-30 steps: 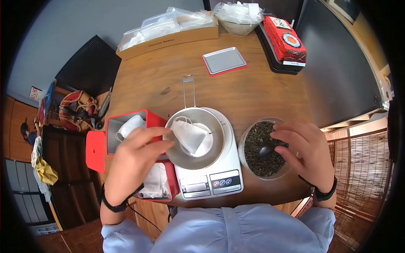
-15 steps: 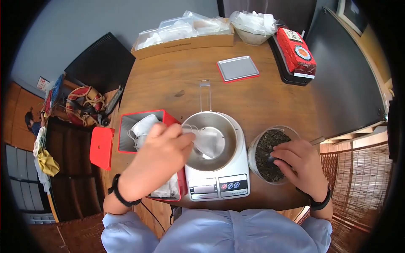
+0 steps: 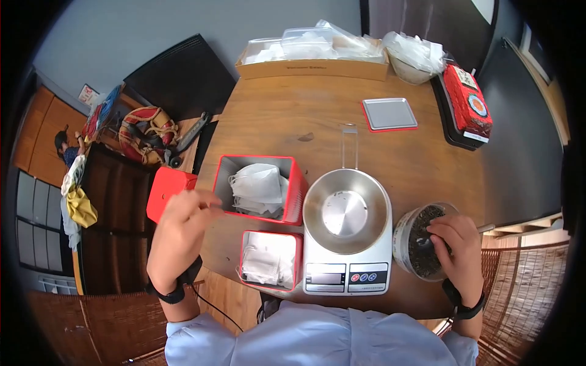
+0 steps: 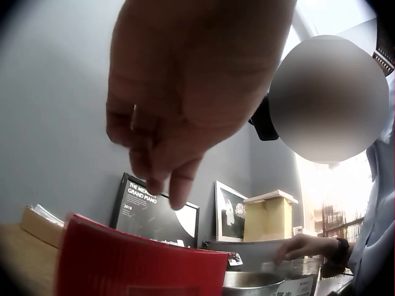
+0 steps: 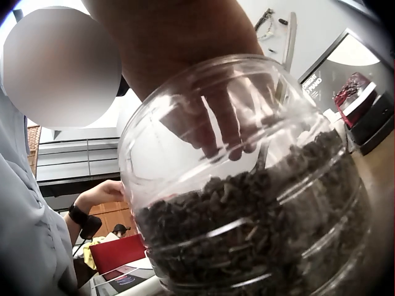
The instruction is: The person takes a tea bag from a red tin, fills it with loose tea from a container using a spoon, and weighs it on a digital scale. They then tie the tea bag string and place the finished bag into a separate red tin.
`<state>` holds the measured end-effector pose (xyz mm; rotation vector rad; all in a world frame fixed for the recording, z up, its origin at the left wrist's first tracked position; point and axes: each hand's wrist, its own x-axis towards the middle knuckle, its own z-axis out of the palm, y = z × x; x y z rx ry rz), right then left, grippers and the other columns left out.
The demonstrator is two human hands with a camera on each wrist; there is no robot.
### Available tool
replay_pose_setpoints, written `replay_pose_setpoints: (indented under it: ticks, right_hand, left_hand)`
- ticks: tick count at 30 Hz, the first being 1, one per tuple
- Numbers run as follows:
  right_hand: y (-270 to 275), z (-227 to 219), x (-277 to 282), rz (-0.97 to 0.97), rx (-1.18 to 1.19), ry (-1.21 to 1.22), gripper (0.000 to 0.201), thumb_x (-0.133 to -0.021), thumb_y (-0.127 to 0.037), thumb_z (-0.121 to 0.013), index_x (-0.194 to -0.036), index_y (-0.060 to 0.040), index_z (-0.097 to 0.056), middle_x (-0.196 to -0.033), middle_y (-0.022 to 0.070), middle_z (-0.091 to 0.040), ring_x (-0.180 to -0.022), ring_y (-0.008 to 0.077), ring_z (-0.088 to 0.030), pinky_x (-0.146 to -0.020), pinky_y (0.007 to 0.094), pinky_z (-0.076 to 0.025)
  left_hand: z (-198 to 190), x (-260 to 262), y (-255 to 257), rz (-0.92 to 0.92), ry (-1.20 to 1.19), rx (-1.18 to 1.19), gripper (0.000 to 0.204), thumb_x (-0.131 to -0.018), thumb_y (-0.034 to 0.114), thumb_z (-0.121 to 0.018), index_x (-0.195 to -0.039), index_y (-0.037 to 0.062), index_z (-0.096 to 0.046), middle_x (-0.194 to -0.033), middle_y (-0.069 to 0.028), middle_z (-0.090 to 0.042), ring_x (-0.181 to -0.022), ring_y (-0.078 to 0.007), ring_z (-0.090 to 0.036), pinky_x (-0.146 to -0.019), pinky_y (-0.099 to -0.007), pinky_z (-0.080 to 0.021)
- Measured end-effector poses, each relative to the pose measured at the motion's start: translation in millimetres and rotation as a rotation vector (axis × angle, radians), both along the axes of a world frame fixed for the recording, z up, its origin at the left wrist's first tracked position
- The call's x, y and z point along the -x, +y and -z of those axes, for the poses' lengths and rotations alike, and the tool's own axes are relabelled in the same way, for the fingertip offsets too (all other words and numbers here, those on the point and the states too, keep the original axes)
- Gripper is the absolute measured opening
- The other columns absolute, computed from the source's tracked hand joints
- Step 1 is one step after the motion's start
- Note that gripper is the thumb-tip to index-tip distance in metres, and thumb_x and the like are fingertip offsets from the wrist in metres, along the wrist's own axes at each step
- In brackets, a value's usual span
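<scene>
Our drawstring bag had left the steel pan (image 3: 314, 213), seemingly finished there. Our left hand (image 3: 177, 230) hung slack, holding nothing; we couldn't tell whether our right hand (image 3: 459, 244) gripped anything inside the tea jar (image 3: 403, 244).

Pan (image 3: 316, 210) on scale (image 3: 346, 260), jar (image 3: 403, 241) at right (leaves (image 3: 421, 245) inside)

Blind (image 3: 513, 293): glowing with daylight at the right.
Pan (image 3: 345, 213): bright metallic glare.
Jar (image 5: 247, 246): streaky reflections.
Hands (image 4: 191, 74): dark, shadowed in wrist views.
Head view: edges bent, corners black.
</scene>
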<state>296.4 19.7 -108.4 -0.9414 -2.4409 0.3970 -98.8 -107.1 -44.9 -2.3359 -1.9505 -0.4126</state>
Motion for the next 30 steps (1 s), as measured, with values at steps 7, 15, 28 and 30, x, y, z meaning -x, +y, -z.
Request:
replay_pose_setpoints:
  ticks: [7, 15, 28, 30]
  right_hand:
    - [-3, 12, 12, 0.080, -0.089, -0.114, 0.023, -0.075, -0.003, -0.065, -0.097, -0.0019, -0.063, -0.112, 0.0141, -0.060, -0.109, 0.0347, -0.055, -0.092, 0.0442, -0.042]
    - [-8, 16, 16, 0.132, -0.062, -0.141, 0.022, -0.076, -0.001, -0.063, -0.098, -0.0011, -0.062, -0.114, 0.0144, -0.059, -0.110, 0.0348, -0.054, -0.094, 0.0429, -0.041]
    - [-10, 10, 19, 0.145, -0.259, -0.167, 0.018, -0.076, -0.002, -0.064, -0.094, -0.0014, -0.063, -0.107, 0.0123, -0.062, -0.100, 0.0327, -0.057, -0.086, 0.0419, -0.044]
    - [-10, 10, 19, 0.137, -0.308, -0.154, 0.017, -0.075, -0.002, -0.065, -0.092, -0.0026, -0.064, -0.102, 0.0111, -0.063, -0.096, 0.0317, -0.058, -0.082, 0.0408, -0.045]
  left_hand:
    - [43, -4, -19, 0.330, -0.195, 0.396, 0.026, -0.074, 0.013, -0.066, -0.099, 0.0060, -0.067, -0.101, -0.0049, -0.065, -0.096, -0.0235, -0.060, -0.085, -0.0362, -0.044]
    - [58, -5, -23, 0.370, 0.092, 0.386, 0.017, -0.073, 0.012, -0.059, -0.089, 0.0068, -0.065, -0.089, -0.0012, -0.062, -0.089, -0.0157, -0.059, -0.078, -0.0297, -0.042]
    - [25, -22, 4, 0.318, -0.413, 0.048, 0.040, -0.067, -0.008, -0.058, -0.105, 0.0038, -0.060, -0.097, -0.0111, -0.065, -0.083, -0.0285, -0.065, -0.072, -0.0361, -0.053]
    - [21, -25, 12, 0.331, -0.490, 0.083, 0.040, -0.068, -0.009, -0.057, -0.106, 0.0028, -0.060, -0.098, -0.0114, -0.066, -0.083, -0.0281, -0.066, -0.072, -0.0354, -0.053]
